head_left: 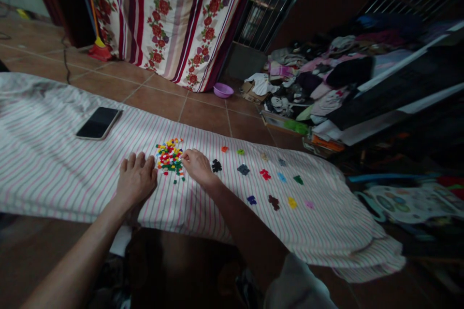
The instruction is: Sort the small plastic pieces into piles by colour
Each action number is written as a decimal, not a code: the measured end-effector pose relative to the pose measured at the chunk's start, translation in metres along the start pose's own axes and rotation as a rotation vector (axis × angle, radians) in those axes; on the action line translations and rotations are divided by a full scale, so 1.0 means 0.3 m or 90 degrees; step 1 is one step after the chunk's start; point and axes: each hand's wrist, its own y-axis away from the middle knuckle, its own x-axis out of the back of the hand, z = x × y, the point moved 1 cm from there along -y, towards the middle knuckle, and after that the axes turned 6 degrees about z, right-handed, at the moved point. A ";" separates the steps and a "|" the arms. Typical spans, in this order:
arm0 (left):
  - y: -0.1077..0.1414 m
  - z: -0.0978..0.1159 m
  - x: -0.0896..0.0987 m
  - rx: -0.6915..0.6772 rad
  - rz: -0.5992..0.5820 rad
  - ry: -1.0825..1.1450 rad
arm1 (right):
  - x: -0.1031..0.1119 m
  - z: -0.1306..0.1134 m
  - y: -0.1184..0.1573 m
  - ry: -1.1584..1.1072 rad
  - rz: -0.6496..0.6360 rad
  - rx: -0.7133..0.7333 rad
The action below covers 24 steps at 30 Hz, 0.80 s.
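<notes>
A heap of small mixed-colour pieces [169, 157], red, yellow, green, white and orange, lies on a striped cloth [203, 212]. Left of the heap, my left hand [136, 176] rests flat on the cloth, fingers spread and holding nothing. At the heap's right edge, my right hand [197, 164] has its fingertips pinched together; whatever may be between them is too small to make out. Single-colour clusters lie to the right, among them black pieces [216, 166], grey pieces [243, 169], red pieces [265, 174], brown pieces [274, 202] and yellow pieces [292, 202].
A phone [98, 123] lies on the cloth at the left. Beyond the cloth's far edge are a purple basin [223, 90], a floral curtain [163, 19] and a red broom [100, 50] on the tiled floor. Clothes [319, 82] are piled at the right.
</notes>
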 end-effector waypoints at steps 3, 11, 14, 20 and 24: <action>0.000 0.000 0.005 -0.001 -0.006 -0.009 | 0.000 0.004 0.008 -0.014 0.014 0.002; 0.011 -0.003 -0.005 0.007 -0.003 0.006 | 0.031 0.019 0.052 -0.109 0.061 -0.008; 0.014 -0.002 0.001 0.012 0.001 0.026 | 0.043 0.023 0.094 -0.130 0.082 -0.003; 0.016 0.001 0.022 0.000 -0.003 0.011 | 0.075 0.046 0.204 -0.178 0.107 0.012; 0.021 -0.002 0.018 -0.008 0.010 0.021 | 0.133 0.092 0.267 -0.180 0.131 -0.024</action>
